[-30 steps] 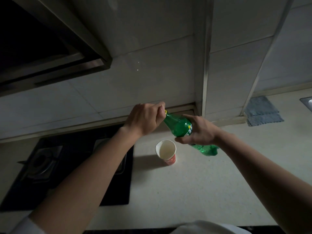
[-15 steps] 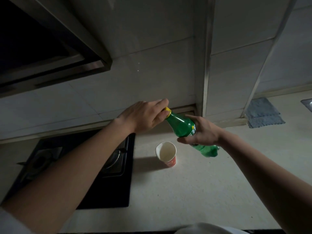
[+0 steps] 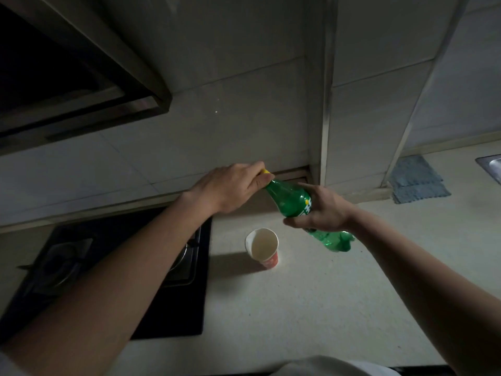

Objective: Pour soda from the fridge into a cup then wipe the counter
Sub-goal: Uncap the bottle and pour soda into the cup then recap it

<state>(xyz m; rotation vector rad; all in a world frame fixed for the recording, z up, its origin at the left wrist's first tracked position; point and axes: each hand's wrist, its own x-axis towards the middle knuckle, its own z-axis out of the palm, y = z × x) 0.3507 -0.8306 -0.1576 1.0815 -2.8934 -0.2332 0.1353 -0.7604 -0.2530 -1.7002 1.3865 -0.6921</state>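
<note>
A green plastic soda bottle (image 3: 291,200) hangs tilted above the counter, its neck pointing up and left. My right hand (image 3: 322,211) grips it round the label. My left hand (image 3: 233,188) pinches the yellow cap (image 3: 266,171) at the bottle's top; most of the cap is hidden by my fingers. Below the bottle stands a paper cup (image 3: 263,246), white inside and red at the base, upright on the pale counter (image 3: 298,308). A folded grey-blue cloth (image 3: 417,180) lies on the counter at the back right, against the wall.
A black gas hob (image 3: 67,267) fills the counter's left side, partly under my left forearm. A range hood (image 3: 81,85) hangs at the upper left. A tiled corner pillar (image 3: 352,104) rises behind the bottle. A steel sink edge (image 3: 490,166) shows at far right.
My left hand has turned on the cap, its wrist rolling over, while the bottle has stayed tilted in my right hand. The cup has not moved.
</note>
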